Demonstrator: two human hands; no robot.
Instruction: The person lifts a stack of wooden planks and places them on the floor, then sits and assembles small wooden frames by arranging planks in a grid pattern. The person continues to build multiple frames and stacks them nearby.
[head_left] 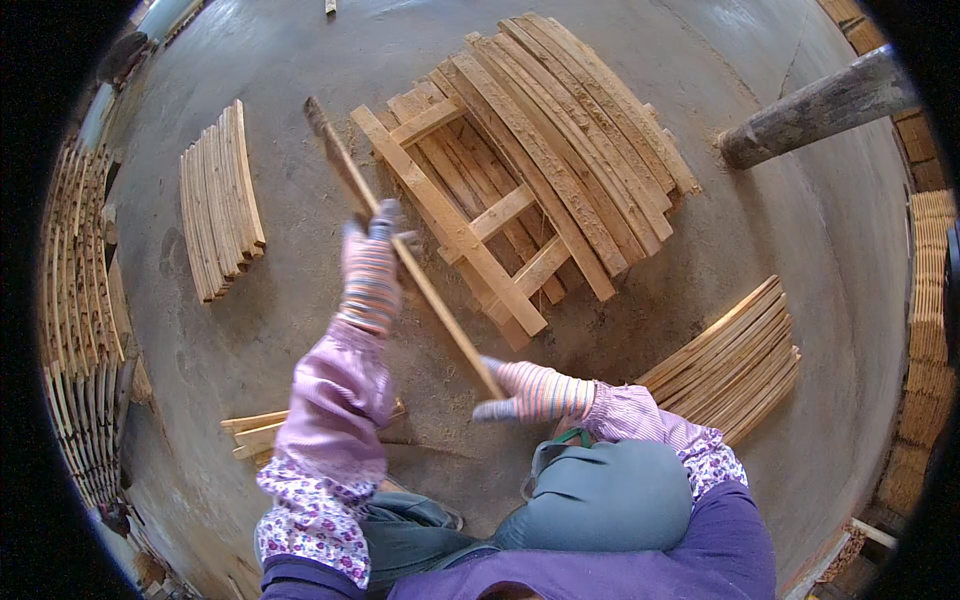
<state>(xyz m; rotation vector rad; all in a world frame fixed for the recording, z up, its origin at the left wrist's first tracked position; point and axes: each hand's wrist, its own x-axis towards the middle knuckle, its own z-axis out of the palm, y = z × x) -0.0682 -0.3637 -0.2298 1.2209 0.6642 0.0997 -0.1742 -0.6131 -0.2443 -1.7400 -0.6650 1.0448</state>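
Note:
Slanting up and to the left in front of me is a long wooden-handled tool (pixel 440 312). Its far end is darker and wider, and its kind cannot be made out. My left hand (pixel 371 270), in a striped knit glove, is closed loosely around the middle of the handle. Near the handle's lower end, my right hand (pixel 540 390) grips it in a matching glove. Just beyond the handle lies a wooden frame (pixel 420 195) of planks and short crosspieces. Its right side is covered by a stack of long rough boards (pixel 570 130) dusted with sawdust.
Bundles of slats lie on the concrete floor at the left (pixel 220 200) and right (pixel 735 360). A few short wood pieces (pixel 255 430) are by my left forearm. A thick round post (pixel 820 108) stands at the far right. Stacked timber (pixel 75 260) lines the left edge.

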